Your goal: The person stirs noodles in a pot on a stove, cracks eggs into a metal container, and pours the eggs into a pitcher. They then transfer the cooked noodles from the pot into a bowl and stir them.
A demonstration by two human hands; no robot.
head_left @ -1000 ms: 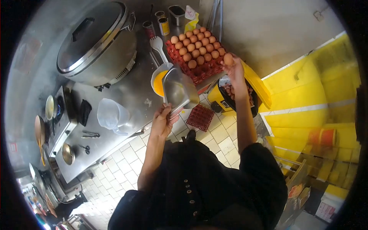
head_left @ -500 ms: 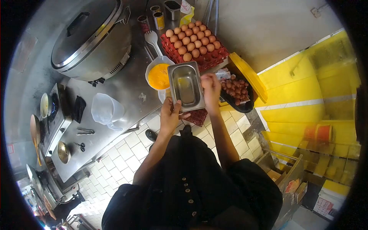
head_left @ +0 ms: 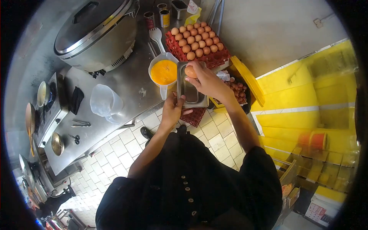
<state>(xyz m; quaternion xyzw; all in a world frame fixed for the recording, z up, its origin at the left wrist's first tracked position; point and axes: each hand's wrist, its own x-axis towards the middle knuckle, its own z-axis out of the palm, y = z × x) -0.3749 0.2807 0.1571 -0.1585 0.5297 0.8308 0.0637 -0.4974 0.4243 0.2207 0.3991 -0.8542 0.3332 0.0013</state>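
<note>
My left hand [head_left: 173,111] grips the near left edge of a small rectangular metal pan [head_left: 203,101]. My right hand [head_left: 207,81] has its fingers around a brown egg [head_left: 189,71], held over the far part of that pan. Just left of the pan, a white handled jug [head_left: 163,89] contains beaten yellow-orange egg [head_left: 164,72]. Beyond the pan, a red tray [head_left: 218,58] bears rows of brown eggs [head_left: 197,37]. Eggshells [head_left: 238,90] fill a dark-lined bin to the right, partly hidden by my right arm.
A large rice cooker [head_left: 99,38] stands at the back left of the steel counter [head_left: 134,80]. An empty clear jug [head_left: 105,102], tongs [head_left: 81,124] and a stove [head_left: 57,109] are nearer. A yellow bin lid [head_left: 249,81] stands open at right.
My right hand has moved over the pan and now shows an egg in its fingers. The view has shifted slightly, and my left hand still holds the pan.
</note>
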